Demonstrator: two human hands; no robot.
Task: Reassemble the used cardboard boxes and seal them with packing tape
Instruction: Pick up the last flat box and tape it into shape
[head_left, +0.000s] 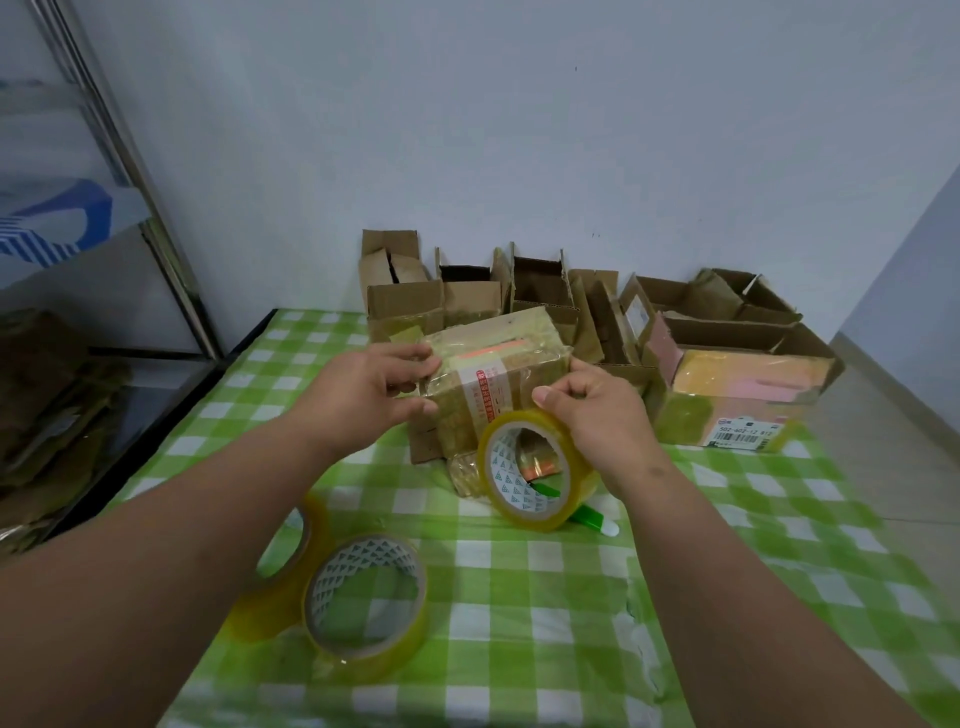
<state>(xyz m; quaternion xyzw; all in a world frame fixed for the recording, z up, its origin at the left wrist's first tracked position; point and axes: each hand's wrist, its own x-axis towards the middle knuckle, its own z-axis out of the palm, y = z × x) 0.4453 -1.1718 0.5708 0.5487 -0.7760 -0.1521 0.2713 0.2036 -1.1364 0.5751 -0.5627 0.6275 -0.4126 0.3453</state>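
— On the green checked tablecloth (519, 597), what sits in the middle?

— A small cardboard box (491, 374), closed and wrapped in old yellowish tape, with a white and red strip running over its front. The left hand (376, 387) grips its left edge, thumb below and fingers curled over the top corner.

— And the other hand?

— The right hand (597, 410) holds a tape roll (530, 467) upright against the box's right front corner, fingers curled over the roll's top rim.

— Any more tape?

— Two spare rolls lie flat near the left forearm: one roll (366, 605) fully visible, a second roll (283, 551) partly hidden behind the arm. A green-handled cutter (582, 512) lies just behind the held roll.

— More boxes?

— A row of open boxes (519, 291) stands along the wall, and a larger taped box (737, 395) with a label rests to the right.
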